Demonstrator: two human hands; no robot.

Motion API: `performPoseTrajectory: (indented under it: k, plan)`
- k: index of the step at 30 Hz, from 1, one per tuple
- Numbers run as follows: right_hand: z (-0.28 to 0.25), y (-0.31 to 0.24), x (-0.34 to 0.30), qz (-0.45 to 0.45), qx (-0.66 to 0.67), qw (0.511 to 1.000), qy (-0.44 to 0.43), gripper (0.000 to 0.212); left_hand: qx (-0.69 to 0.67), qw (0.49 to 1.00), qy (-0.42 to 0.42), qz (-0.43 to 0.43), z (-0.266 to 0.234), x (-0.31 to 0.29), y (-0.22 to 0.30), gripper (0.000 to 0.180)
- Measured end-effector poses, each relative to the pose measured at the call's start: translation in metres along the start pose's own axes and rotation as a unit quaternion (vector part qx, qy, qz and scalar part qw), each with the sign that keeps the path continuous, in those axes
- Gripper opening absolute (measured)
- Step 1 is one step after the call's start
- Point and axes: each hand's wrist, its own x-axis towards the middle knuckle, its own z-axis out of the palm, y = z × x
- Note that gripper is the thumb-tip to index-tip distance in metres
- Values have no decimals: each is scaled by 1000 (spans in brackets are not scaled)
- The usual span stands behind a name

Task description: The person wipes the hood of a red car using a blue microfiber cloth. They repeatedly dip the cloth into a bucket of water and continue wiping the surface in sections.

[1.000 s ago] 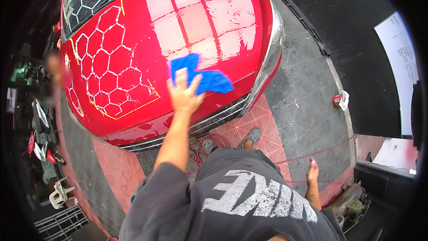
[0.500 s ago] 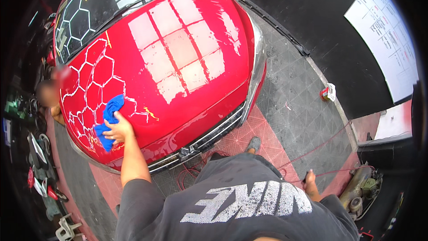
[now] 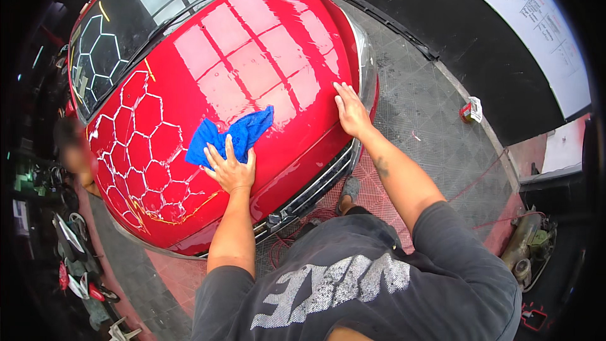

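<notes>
A red car hood [image 3: 303, 123] lies in front of me, glossy with reflected light panels. My left hand [image 3: 232, 167] holds a blue cloth [image 3: 208, 139] against the hood near its middle, fingers spread over the bunched fabric. White hexagon outlines [image 3: 148, 132] cover the hood's left part, with yellow line strips [image 3: 189, 213] along their lower edge. Farther right, my right hand [image 3: 351, 112] lies flat on the hood by its front right edge, fingers stretched out and nothing in them.
The car's windshield [image 3: 120, 25] also bears white hexagons. Below the hood runs the front grille [image 3: 315, 183]. A thin hose [image 3: 278, 249] is on the tiled floor. A small red-and-white container [image 3: 470, 110] stands by the right wall. At the left edge is another person [image 3: 76, 151].
My left hand has moved the cloth right, off the hexagons toward the hood's middle. My right hand has come up from beside my body onto the hood. I have leaned forward.
</notes>
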Motion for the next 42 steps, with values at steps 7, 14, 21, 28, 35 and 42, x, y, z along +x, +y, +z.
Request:
performPoseTrajectory:
  k: [7, 14, 21, 28, 35, 42]
  plan:
    - [59, 0, -60, 18, -101, 993, -58, 63, 0, 1000, 12, 4, 11, -1, -3, 89]
    - [50, 20, 24, 28, -143, 989, -37, 62, 9, 1000, -3, 1, 16, -3, -6, 91]
    - [30, 30, 78, 4, -128, 990, -56, 60, 10, 1000, -12, 1, 15, -4, -4, 90]
    - [30, 31, -37, -11, -118, 986, -114, 62, 8, 1000, 20, 6, 17, 0, -1, 93]
    - [12, 42, 65, -51, -170, 979, -103, 62, -13, 996, 26, -80, 16, -1, 27, 88]
    - [19, 46, 293, -99, -221, 963, -121, 61, 36, 980, 47, -192, 39, 0, 61, 84]
